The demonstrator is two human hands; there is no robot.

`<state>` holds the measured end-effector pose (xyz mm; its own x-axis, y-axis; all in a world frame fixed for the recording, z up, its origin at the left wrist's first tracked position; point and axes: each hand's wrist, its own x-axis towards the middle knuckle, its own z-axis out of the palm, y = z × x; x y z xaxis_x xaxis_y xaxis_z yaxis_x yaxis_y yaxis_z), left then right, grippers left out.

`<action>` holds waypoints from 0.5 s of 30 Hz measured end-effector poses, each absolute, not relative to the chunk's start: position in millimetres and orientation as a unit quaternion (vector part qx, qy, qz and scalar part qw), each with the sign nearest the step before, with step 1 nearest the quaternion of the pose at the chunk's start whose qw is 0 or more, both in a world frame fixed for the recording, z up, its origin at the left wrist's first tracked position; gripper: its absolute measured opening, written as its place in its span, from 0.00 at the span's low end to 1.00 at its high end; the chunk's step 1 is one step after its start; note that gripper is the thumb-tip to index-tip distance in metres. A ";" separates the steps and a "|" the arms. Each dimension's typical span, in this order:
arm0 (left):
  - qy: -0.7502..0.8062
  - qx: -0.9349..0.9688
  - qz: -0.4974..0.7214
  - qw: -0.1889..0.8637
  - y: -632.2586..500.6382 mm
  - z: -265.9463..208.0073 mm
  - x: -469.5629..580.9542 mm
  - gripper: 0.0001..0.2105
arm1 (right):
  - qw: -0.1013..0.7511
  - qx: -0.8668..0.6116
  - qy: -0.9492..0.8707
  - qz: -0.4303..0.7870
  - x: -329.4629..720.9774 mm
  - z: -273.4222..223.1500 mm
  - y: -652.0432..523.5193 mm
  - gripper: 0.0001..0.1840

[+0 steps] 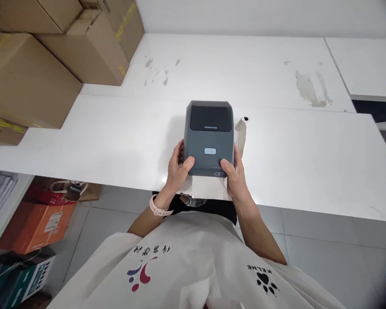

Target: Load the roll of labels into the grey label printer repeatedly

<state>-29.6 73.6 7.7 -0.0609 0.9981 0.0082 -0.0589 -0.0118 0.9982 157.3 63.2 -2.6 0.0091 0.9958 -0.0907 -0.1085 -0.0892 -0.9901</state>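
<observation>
A dark grey-blue label printer [199,140] with a black window and a light blue button is between my hands, close to the table's front edge. My left hand [179,167] is closed around its left side, thumb on the top near the front corner. On the opposite side, my right hand [234,171] grips it the same way. A white paper strip [207,187] shows beneath the printer's front and reaches the table edge. Behind the right side lies a small white roll [245,119] with a strip trailing from it. Both hands' fingertips are partly hidden by the printer.
Cardboard boxes [93,47] are stacked on the left of the white table [309,163]. The tabletop has worn patches [312,89] at the back. Below on the left, an orange box [40,225] and a teal box [22,281] stand near a shelf.
</observation>
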 end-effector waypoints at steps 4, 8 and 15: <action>0.581 0.404 0.589 0.391 38.9 2.3 -23.7 0.28 | 0.515 -0.512 -0.406 0.555 158.6 -0.8 64.0 0.50; 0.595 0.356 0.570 0.441 -0.8 -4.8 -14.8 0.22 | 0.526 -0.506 -0.402 0.552 156.7 -2.1 64.8 0.51; 0.506 0.337 0.423 0.672 -1.4 21.2 -3.8 0.30 | 0.526 -0.526 -0.406 0.531 151.9 -4.9 63.6 0.53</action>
